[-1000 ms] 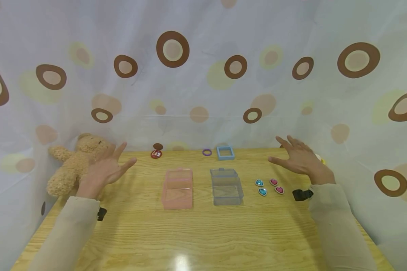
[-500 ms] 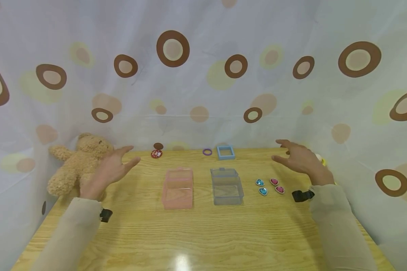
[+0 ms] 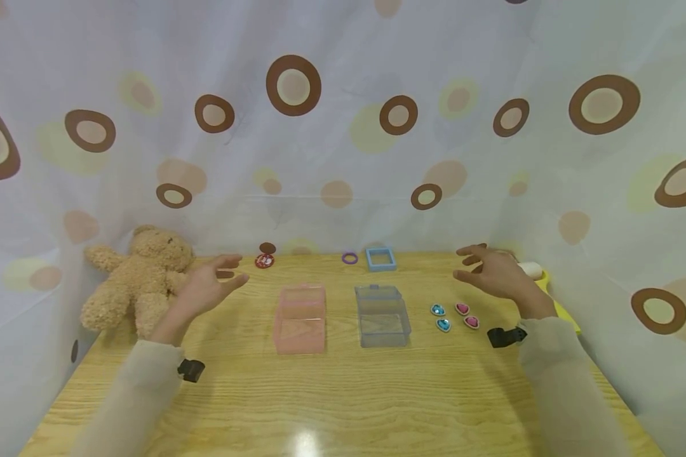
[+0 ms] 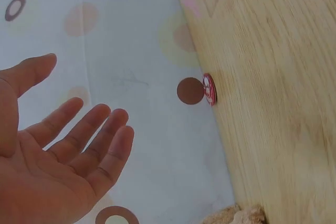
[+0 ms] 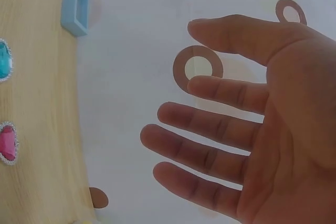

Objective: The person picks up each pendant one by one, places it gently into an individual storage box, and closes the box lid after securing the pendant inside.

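Head view: left hand (image 3: 207,287) hovers near illegibly marked red badge (image 3: 265,261).

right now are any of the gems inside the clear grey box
No, the two blue gems and two pink gems lie on the table, outside the clear grey box.

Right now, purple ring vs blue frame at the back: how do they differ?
Shape: the purple ring is round; the blue frame is square-cornered.
Size: the ring is clearly smaller; the frame is larger, with thicker sides.
Position: the ring lies left of the frame in the head view, the frame nearer the right hand.
Shared: both have open centres and lie on the table near the curtain.
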Demonstrator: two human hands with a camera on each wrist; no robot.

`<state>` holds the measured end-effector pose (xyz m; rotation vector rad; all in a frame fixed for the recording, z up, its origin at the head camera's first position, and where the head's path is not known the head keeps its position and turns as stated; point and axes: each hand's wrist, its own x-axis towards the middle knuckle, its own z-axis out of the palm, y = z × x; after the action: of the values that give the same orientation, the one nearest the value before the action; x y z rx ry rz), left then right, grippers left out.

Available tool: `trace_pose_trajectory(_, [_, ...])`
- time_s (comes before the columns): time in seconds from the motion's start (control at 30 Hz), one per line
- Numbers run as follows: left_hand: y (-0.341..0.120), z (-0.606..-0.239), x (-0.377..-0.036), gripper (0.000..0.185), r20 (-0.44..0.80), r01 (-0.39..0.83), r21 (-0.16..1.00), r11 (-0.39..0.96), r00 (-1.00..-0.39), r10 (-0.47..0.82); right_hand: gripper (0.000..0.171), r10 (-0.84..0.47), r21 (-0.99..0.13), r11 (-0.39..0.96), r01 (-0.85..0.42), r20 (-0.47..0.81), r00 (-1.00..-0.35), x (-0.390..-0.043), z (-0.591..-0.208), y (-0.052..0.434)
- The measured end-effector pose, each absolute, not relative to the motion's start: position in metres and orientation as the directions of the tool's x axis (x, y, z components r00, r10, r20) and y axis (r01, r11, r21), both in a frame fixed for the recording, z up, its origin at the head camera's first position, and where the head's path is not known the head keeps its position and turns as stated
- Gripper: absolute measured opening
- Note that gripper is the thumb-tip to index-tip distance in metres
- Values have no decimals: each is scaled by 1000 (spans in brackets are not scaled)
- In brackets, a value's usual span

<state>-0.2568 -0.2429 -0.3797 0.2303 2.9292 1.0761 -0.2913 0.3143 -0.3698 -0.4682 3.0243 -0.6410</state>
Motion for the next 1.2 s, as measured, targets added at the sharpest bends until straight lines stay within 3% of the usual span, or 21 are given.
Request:
trace_pose_trajectory(0.5, [-211, -389, -255, 57, 49, 126, 820, 558, -987, 152, 54, -302, -467, 831, -303, 79, -950, -290, -385, 311])
trace_pose_trajectory(1.2, [-162, -408, -249, 45, 86, 167, 901, 400, -973, 213, 48, -292, -528, 809, -257, 18, -956, -291, -406, 306])
